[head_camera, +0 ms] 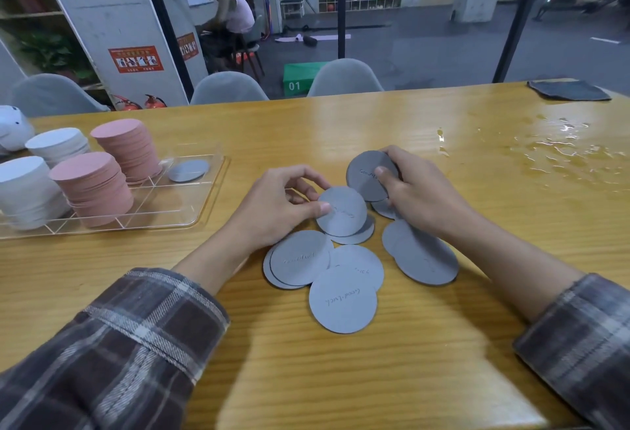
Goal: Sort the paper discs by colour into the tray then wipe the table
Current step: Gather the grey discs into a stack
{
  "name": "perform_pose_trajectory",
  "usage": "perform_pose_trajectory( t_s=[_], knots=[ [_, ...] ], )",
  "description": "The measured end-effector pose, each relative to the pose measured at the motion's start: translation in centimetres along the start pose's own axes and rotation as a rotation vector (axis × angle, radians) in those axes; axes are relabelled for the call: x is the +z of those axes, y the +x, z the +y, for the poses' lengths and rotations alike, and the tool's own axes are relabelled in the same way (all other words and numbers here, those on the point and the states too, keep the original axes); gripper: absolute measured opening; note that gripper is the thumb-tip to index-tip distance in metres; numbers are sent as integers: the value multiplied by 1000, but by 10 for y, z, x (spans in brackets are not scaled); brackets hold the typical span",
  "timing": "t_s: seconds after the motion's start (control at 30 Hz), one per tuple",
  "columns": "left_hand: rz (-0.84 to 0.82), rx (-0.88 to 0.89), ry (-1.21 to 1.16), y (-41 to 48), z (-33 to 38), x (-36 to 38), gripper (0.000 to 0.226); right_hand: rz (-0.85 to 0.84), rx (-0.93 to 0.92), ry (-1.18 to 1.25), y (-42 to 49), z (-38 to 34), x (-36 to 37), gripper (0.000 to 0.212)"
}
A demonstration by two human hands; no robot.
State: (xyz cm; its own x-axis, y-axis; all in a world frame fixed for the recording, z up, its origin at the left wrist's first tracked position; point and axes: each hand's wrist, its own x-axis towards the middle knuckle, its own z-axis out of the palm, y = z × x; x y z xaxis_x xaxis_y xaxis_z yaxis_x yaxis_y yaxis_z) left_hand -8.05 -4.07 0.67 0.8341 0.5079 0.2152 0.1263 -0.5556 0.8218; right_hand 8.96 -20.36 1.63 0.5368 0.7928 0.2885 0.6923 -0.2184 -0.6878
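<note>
Two hands meet over loose grey discs on the tabletop: the left hand pinches a flat disc between thumb and fingers, the right hand grips a raised disc. Several read "Good Luck". The tray at left holds white stacks, pink stacks and a single grey disc.

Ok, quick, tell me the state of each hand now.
Left hand: pinches a grey disc by its edge.
Right hand: holds a second grey disc, thumb on its face.
</note>
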Motion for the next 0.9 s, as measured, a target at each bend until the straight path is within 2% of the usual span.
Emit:
perform_pose_trajectory(
  t_s=[0.1, 0.23, 0.3, 0.47, 0.57, 0.67, 0.77, 0.9],
  knots=[
    [63, 14, -122, 0, 3, 3, 18, -64, -18, 53, -2, -3, 2, 19],
    [129, 16, -149, -1, 8, 13, 16, -154, 33, 289, -2, -5, 6, 25],
    [155, 6, -145, -1, 9, 16, 16, -167, 5, 261, -3, -5, 7, 26],
    [206, 21, -60, -1, 8, 15, 18, -189, -65, 115, -3, -4, 7, 15],
    [103, 82, 234, -3, 5, 12, 21, -120, -72, 23, -4, -4, 6, 12],
    [-59, 80, 413, -5, 4, 11, 41, -62, -44, -7, -1, -3, 4, 10],
    [-85, 66, 396, -5, 6, 9, 40, -47, -17, -3, -1, -1, 4, 10],
    [-64, 17, 202, -2, 4, 6, 29, -12, -1, 7, -2, -1, 3, 12]
  ],
)
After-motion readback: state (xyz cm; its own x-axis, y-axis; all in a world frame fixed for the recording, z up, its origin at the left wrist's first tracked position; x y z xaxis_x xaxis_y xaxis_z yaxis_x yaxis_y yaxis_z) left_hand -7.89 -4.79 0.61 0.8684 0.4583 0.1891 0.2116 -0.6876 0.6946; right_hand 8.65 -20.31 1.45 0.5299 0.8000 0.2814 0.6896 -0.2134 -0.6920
